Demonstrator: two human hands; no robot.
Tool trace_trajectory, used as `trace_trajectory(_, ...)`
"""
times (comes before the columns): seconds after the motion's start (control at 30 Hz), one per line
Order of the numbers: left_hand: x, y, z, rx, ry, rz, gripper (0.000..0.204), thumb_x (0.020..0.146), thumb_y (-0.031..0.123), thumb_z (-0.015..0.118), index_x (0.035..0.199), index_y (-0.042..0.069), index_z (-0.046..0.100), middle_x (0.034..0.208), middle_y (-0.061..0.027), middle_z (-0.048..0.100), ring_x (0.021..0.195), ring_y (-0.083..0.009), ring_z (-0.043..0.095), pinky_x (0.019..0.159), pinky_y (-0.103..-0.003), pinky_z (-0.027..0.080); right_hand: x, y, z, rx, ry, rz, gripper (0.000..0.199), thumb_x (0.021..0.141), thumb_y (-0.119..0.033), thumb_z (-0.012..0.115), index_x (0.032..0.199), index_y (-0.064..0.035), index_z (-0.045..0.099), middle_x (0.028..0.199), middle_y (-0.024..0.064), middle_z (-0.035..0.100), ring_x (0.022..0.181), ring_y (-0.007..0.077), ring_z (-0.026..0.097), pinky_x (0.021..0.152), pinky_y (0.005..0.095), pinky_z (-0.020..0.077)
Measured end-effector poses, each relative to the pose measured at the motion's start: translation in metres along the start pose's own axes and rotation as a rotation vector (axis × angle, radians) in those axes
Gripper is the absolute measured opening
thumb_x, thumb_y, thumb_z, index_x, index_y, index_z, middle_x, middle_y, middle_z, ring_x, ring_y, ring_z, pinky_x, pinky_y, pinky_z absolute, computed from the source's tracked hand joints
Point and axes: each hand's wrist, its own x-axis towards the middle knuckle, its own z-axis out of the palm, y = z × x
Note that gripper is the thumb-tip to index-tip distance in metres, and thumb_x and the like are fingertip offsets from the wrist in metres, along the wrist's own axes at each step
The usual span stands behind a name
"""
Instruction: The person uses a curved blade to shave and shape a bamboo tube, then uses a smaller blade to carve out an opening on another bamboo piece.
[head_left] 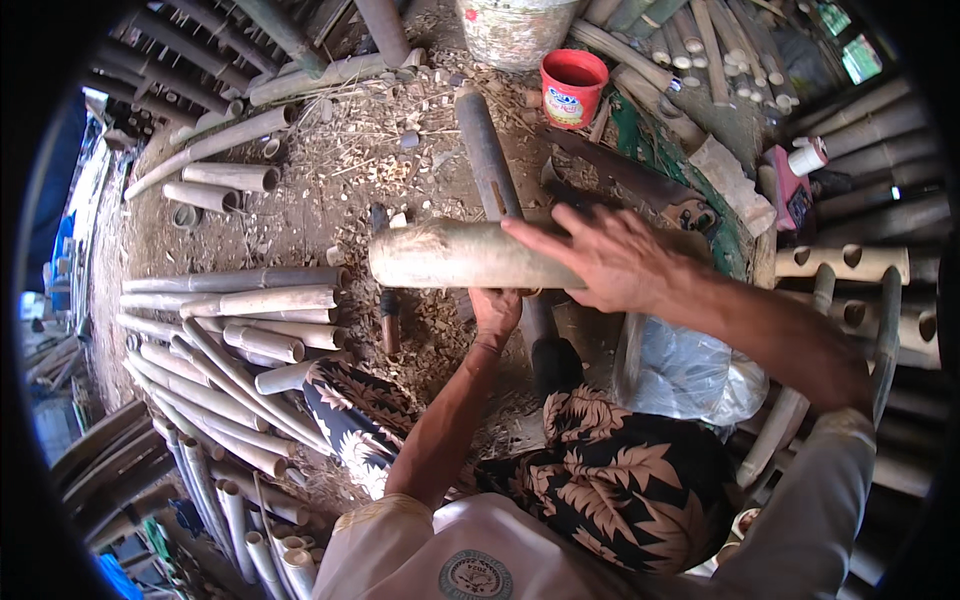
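A thick, pale bamboo tube (450,255) lies crosswise in front of me, above a darker bamboo pole (485,150) that slants away from between my legs. From the near side, my left hand (495,310) holds the tube from below; most of its fingers are hidden under it. Across the tube's right part lies my right hand (615,260), fingers spread and the index finger stretched to the left. To the left of my left hand, a tool with a wooden handle (389,330) rests on the ground, its upper part partly covered by the tube.
Cut bamboo pieces (270,303) are stacked at left, with more poles along the right. Wood chips (380,165) litter the ground. Farther off stand a red tub (573,90) and a whitish bucket (515,30). A handsaw (640,175) and a clear plastic bag (690,365) lie at right.
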Motion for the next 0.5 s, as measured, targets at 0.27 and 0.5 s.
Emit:
trace_trajectory(0.27, 0.002, -0.007, -0.002, -0.071, 0.047, 0.131, 0.032, 0.089, 0.015, 0.066, 0.111, -0.008, 0.058, 0.097, -0.0125, 0.069, 0.086, -0.0192, 0.066, 0.075, -0.032, 0.054, -0.014, -0.013, -0.008, 0.526, 0.286, 0.120, 0.104, 0.064, -0.024, 0.086, 0.151, -0.0279, 0.029, 0.116, 0.0153, 0.053, 0.085, 0.0290, 0.061, 0.077, 0.0414, 0.0570)
trace_trajectory(0.5, -0.017, 0.048, -0.029, -0.581, 0.227, -0.376, 0.017, 0.087, 0.003, 0.063, 0.101, -0.002, 0.055, 0.093, -0.0088, 0.065, 0.094, -0.0197, 0.064, 0.086, -0.034, 0.052, -0.024, 0.004, -0.001, 0.564, -0.070, 0.316, 0.096, 0.074, -0.027, 0.079, 0.153, -0.0201, 0.023, 0.142, 0.0278, 0.041, 0.112, 0.0379, 0.058, 0.095, 0.0437, 0.0493)
